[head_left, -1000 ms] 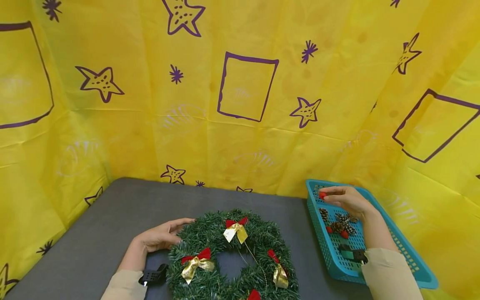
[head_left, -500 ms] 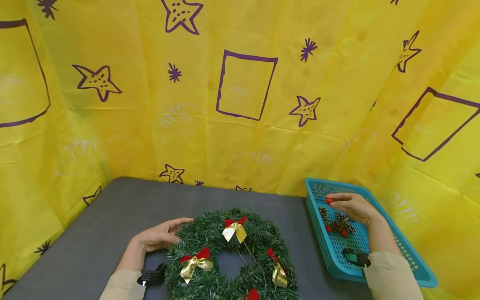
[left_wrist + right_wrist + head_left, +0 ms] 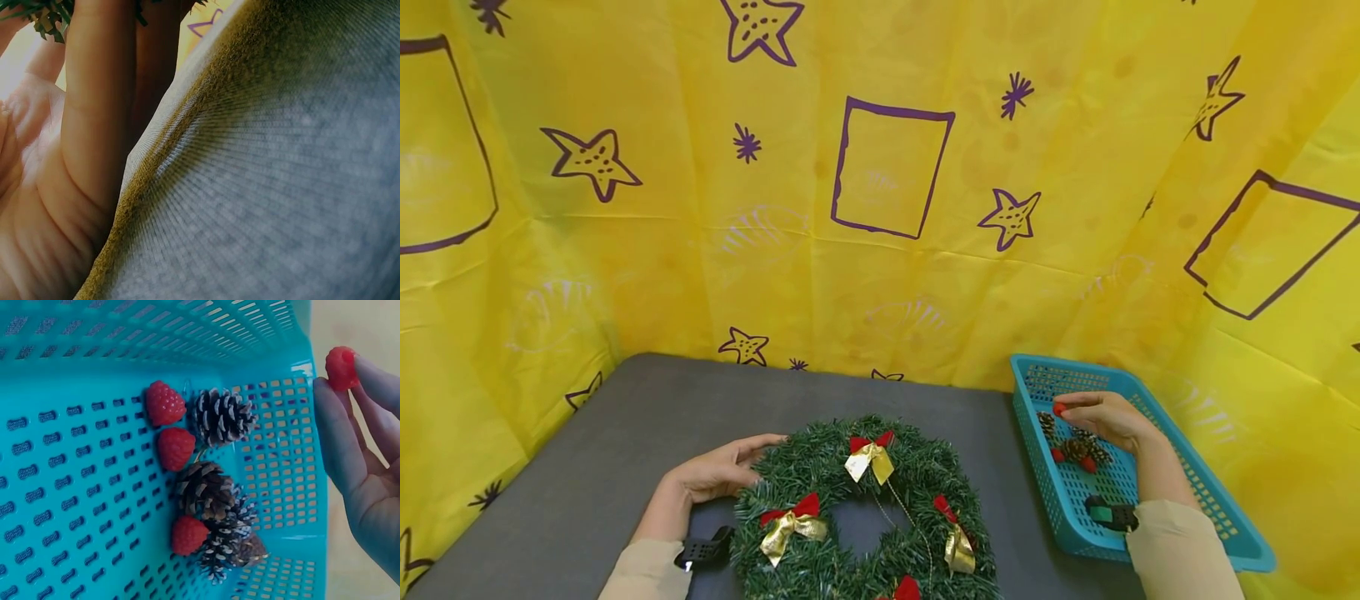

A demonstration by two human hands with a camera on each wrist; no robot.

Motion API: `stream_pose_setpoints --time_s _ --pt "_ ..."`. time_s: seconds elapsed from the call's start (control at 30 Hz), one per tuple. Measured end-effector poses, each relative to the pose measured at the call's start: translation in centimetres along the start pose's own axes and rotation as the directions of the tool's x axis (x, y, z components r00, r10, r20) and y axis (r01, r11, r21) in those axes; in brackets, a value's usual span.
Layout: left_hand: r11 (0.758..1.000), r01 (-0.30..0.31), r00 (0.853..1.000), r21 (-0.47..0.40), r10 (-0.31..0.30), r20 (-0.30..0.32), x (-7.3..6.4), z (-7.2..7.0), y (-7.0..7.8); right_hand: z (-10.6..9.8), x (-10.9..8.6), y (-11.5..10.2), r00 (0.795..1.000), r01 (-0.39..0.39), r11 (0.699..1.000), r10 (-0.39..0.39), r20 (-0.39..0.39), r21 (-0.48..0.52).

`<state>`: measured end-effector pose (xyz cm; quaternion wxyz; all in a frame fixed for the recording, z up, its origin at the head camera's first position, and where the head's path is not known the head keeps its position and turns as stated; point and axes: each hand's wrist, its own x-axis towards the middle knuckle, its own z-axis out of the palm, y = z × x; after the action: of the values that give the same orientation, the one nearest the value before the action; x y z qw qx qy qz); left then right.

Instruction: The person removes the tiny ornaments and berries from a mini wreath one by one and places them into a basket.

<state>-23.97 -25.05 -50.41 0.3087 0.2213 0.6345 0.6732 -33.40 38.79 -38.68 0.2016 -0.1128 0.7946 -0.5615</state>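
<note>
My left hand grips the left edge of a green Christmas wreath, its thumb and fingers on the needles. In the left wrist view, green tips show beyond the curled fingers. Red and gold bows decorate the wreath, and a thin gold bead string hangs across it. My right hand is over the blue basket, pinching a red artificial raspberry between thumb and fingertips. Inside the basket lie several pine cones, some white-tipped, and more raspberries.
A dark grey table carries the wreath and the basket. Yellow cloth with purple stars and squares hangs along the back and both sides. The basket stands at the right, against the cloth.
My right hand has shifted slightly right and nearer over the basket, with the raspberry still pinched. My left hand stays on the wreath.
</note>
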Motion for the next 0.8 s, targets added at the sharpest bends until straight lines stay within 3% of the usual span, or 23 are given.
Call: stream_pose_setpoints --time_s 0.8 --pt "1.000 0.001 1.000 0.020 -0.001 -0.016 -0.06 -0.24 -0.23 -0.10 -0.01 0.24 1.000 -0.011 1.000 0.011 -0.024 0.012"
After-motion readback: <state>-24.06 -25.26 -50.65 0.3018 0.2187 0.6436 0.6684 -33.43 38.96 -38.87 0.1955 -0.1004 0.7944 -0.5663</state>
